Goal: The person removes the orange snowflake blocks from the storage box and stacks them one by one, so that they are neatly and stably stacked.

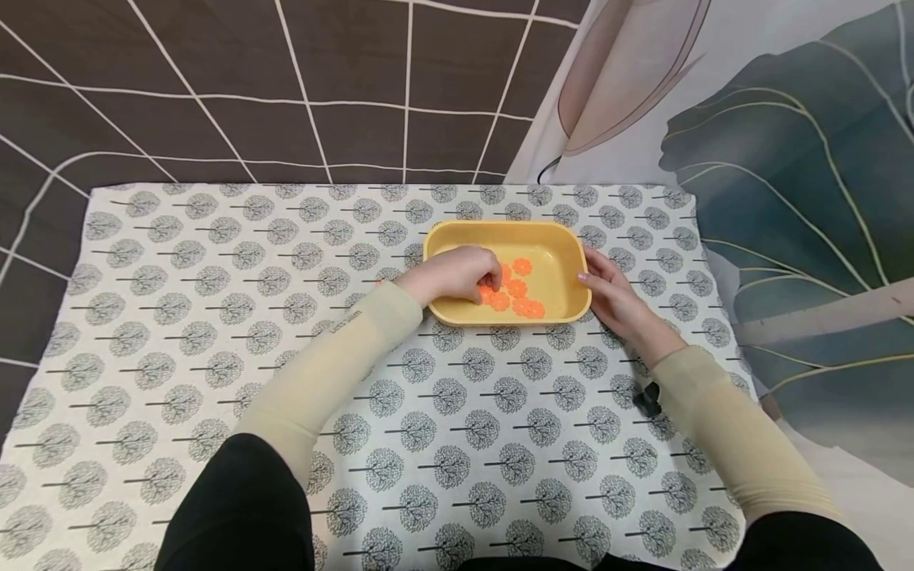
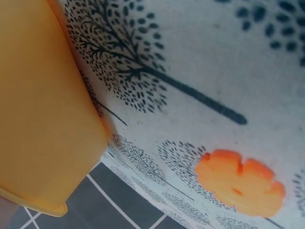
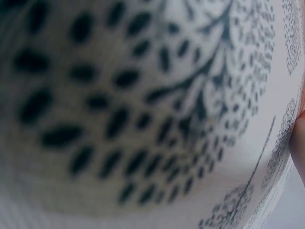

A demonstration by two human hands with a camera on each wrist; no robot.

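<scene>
A yellow rectangular basin [image 1: 564,274] stands on the patterned cloth, with several orange flower-shaped carrot slices [image 1: 523,266] on its floor. My left hand [image 1: 464,272] reaches over the left rim, fingers curled down, and pinches a carrot slice between thumb and fingers; its fingertips are partly hidden. At the basin's right end, my right hand [image 1: 616,297] grips the wall, thumb on the rim and the other fingers outside. Another carrot slice [image 2: 240,183] lies on the cloth outside the basin, beside its yellow wall [image 2: 43,105] in the left wrist view.
The cloth [image 1: 214,349] printed with trees covers the table. Behind it hangs a dark curtain [image 1: 357,71] with white lines, and a leaf-patterned one [image 1: 800,198] is on the right. A small black object [image 1: 647,400] sits at the right sleeve cuff.
</scene>
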